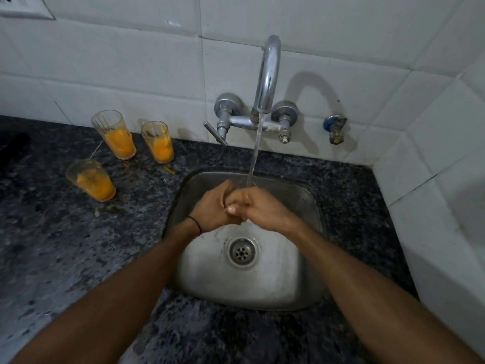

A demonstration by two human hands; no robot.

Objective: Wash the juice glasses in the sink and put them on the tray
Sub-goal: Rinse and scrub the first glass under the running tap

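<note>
Water (256, 153) runs over left hand (212, 204) and right hand (259, 207), clasped together above the sink (262, 292), gripping no glass — three upright juice glasses (115, 135) stand on the counter (65, 245) to their left, nearer the left hand.

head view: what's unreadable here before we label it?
- Tray: not in head view.
- Whether left hand and right hand hold anything: clasped together, palms hidden.
- Dark thing on counter: cut by left edge, dim.
- Socket: cut by top edge.
</note>
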